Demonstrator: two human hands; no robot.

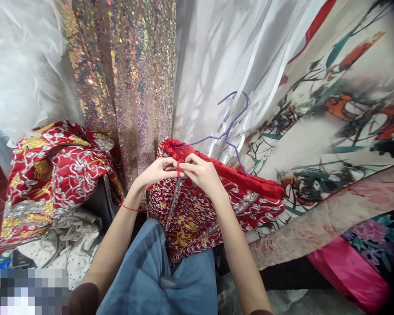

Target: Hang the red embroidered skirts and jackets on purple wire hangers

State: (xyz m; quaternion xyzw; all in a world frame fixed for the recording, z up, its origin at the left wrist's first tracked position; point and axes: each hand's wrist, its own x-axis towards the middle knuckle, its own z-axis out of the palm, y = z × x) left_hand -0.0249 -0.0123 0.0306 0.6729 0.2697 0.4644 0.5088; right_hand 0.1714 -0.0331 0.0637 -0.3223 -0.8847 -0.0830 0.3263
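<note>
A red garment (197,214) with gold and silver embroidery hangs on a purple wire hanger (231,127) and drapes down over my lap. Both hands meet at its collar. My left hand (159,169) and my right hand (200,171) are closed in pinches on a small red fastening (178,167) at the neckline. A thin red string circles my left wrist (128,206).
A second red embroidered garment (52,170) lies heaped at the left over white dotted cloth (65,245). A sequined fabric (124,78) hangs behind, white sheer fabric (216,52) beside it. Printed floral cloths (335,131) and pink fabric (348,271) fill the right. My blue jeans (157,275) are below.
</note>
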